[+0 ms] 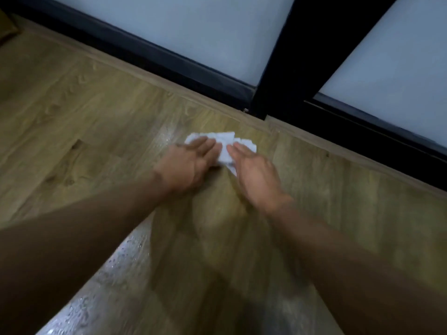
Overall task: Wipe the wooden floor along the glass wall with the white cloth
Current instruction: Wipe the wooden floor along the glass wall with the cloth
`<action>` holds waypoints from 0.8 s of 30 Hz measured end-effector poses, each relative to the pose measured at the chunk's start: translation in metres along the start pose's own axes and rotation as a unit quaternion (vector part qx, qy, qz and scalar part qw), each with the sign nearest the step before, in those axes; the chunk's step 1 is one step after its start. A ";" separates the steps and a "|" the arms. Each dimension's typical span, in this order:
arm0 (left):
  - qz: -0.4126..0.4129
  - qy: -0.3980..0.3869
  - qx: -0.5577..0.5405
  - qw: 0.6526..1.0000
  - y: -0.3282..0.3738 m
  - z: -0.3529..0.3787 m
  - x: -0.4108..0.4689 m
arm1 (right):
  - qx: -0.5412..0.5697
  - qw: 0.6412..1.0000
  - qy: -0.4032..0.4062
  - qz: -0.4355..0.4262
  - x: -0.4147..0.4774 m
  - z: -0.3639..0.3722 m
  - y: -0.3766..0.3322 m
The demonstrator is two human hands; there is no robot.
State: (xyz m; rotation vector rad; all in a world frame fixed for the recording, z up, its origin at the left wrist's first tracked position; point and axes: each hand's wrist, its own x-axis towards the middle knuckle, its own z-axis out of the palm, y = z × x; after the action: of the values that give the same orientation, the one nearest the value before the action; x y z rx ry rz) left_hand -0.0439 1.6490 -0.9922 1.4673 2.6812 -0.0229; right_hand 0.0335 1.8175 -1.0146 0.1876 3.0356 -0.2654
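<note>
Both hands are flat on the white cloth (223,143), fingers stretched out straight and pressing down, nothing curled around it. The left hand (191,163) covers the cloth's left part, the right hand (254,172) sits on its right edge, and a strip of cloth shows between them. Only one view here, the head camera looking down past both bare forearms. The cloth lies bunched on the wooden floor (84,112), near the black frame (278,76) at the foot of the glass wall (193,27) but not touching it. Wet shiny streaks (121,257) run across the planks, below the left arm and just left of the cloth. Picture's a bit blurry around the hands.
</note>
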 end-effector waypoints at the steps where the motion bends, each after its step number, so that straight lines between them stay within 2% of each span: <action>1: -0.041 -0.009 0.002 0.999 -0.005 -0.004 0.016 | 0.033 0.999 -0.005 0.004 0.018 -0.007 0.004; 3: -0.113 -0.031 -0.017 0.993 -0.008 -0.013 0.048 | 0.105 0.994 -0.028 0.012 0.050 -0.020 0.012; 5: -0.137 -0.035 -0.001 0.990 0.002 -0.018 0.062 | 0.109 0.993 -0.042 0.009 0.058 -0.028 0.016; 8: -0.085 -0.053 0.054 0.994 0.022 -0.014 0.039 | 0.124 0.992 -0.026 0.017 0.011 -0.017 0.018; 12: 0.040 -0.055 0.010 0.998 0.085 0.003 -0.011 | 0.061 0.997 -0.023 0.037 -0.102 0.003 0.030; 14: 0.073 -0.049 0.021 0.996 0.099 0.005 -0.013 | 0.065 0.997 -0.022 0.040 -0.119 0.004 0.045; 17: 0.032 -0.054 0.035 0.997 0.082 -0.013 0.035 | 0.061 0.996 -0.033 0.064 -0.069 -0.005 0.071; 20: -0.047 -0.084 -0.034 0.995 0.074 -0.037 0.081 | 0.085 0.994 -0.041 0.060 -0.009 -0.026 0.089; 22: -0.045 -0.082 -0.035 0.995 0.083 -0.040 0.089 | 0.088 0.994 -0.035 0.057 -0.007 -0.029 0.093; 24: -0.004 -0.064 0.017 0.998 0.089 -0.031 0.069 | 0.091 0.994 -0.008 0.068 -0.040 -0.014 0.085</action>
State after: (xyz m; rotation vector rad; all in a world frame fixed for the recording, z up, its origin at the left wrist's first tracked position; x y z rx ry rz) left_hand -0.0082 1.7561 -0.9649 1.4125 2.5972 -0.1597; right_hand 0.0827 1.8986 -1.0111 0.4002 2.9635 -0.5300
